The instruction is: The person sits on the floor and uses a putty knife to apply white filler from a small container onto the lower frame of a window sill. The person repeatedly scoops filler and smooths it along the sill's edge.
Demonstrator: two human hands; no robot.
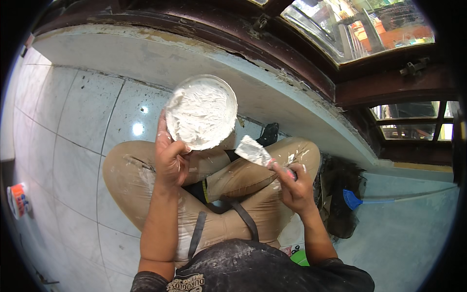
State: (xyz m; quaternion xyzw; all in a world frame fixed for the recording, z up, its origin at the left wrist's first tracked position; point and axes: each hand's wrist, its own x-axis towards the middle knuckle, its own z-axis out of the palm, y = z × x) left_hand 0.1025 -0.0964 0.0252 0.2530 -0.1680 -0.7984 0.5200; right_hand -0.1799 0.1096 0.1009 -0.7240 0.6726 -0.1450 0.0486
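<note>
A round white tub (235,104) full of thick white paste (202,112) is held up in front of me, its open top toward me. My left hand (171,158) grips it at the lower left, thumb on the near rim. In my right hand (295,186) is a putty knife (254,150), the fingers wrapped round its pinkish handle. White paste coats its blade, which points up and left toward the tub without touching it. My crossed legs in tan trousers (233,177), spotted with white, lie beneath both hands.
A low wall with a ledge (292,100) runs across beyond my knees, under dark wooden window frames (311,68). Right of me lie a dark crumpled sheet (343,204) and a blue broom (352,199). An orange and white container (18,200) stands far left on the tiled floor (73,160).
</note>
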